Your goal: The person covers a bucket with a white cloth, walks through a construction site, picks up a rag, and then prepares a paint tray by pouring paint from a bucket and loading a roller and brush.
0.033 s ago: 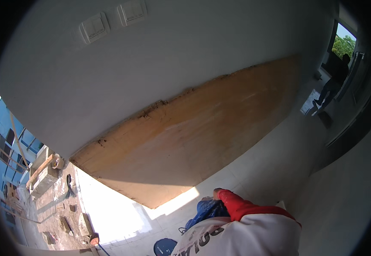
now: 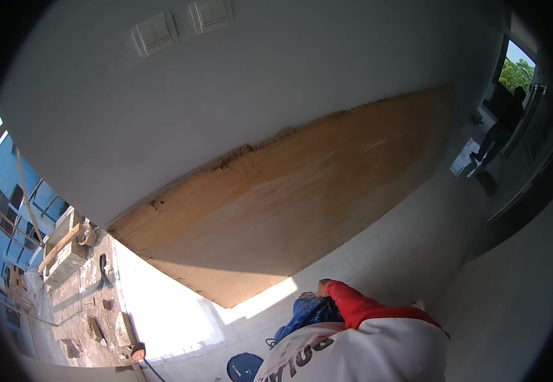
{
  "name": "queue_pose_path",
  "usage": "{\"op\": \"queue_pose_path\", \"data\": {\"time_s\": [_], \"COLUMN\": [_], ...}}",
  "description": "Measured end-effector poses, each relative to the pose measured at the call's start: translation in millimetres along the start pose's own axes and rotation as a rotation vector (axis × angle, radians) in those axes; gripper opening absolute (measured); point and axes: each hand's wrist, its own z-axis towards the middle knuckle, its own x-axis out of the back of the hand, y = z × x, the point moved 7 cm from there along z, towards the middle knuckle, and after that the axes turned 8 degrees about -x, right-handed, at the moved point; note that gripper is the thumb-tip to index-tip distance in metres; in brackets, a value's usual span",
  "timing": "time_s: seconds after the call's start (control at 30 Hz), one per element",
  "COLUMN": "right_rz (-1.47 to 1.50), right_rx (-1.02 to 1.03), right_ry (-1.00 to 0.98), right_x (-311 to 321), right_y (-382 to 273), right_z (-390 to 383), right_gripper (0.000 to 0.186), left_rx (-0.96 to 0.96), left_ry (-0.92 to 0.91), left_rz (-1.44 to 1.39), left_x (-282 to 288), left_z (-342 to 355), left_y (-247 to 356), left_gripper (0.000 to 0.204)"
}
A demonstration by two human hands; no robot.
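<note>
At six o'clock, one hand (image 2: 323, 288) with a red sleeve (image 2: 359, 305) touches a blue bag (image 2: 307, 313); which hand and its grip I cannot tell. A wooden board (image 2: 289, 204) leans on the wall (image 2: 276, 83).

A red-sleeved arm (image 2: 359, 305) reaches into a blue bag (image 2: 308, 313) on the pale floor (image 2: 404, 248) — a plywood sheet (image 2: 289, 204) leans against the wall (image 2: 276, 83).
</note>
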Motion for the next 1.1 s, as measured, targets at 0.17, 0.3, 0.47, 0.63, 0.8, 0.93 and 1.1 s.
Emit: {"op": "queue_pose_path", "data": {"time_s": [0.17, 0.3, 0.47, 0.63, 0.8, 0.93, 1.1], "right_rz": [-0.265, -0.306, -0.292, -0.191, -0.705, -0.745, -1.031], "right_rx": [0.009, 0.19, 0.486, 0.563, 0.998, 0.92, 1.003], "right_ry": [0.045, 0.069, 0.021, -0.324, -0.485, -0.463, -0.542], "right_x": [47.2, 93.0, 96.9, 34.1, -52.9, -65.2, -152.6], "right_y": [14.0, -127.8, -329.9, -466.3, -604.8, -701.4, -748.6], "right_z": [39.3, 54.4, 11.4, 19.6, -57.7, -66.1, -80.5], "right_gripper": [0.045, 0.041, 0.034, 0.031, 0.025, 0.023, 0.016], "left_rx": [0.251, 0.344, 0.262, 0.477, 0.837, 0.925, 0.85], "left_ry": [0.315, 0.525, 0.657, 0.811, 1.252, 1.326, 1.245], "left_rz": [-0.24, -0.386, -0.502, -0.445, -0.711, -1.052, -1.015], "left_x": [64.4, 122.3, 82.6, 28.6, -130.7, -187.5, -275.8], "left_z": [-37.3, -96.6, -152.6, -249.9, -382.7, -326.2, -257.1], "left_y": [-122.3, -205.0, -266.7, -274.4, -304.5, -224.2, -128.8], "left_gripper": [0.04, 0.04, 0.034, 0.043, 0.046, 0.046, 0.045]}}
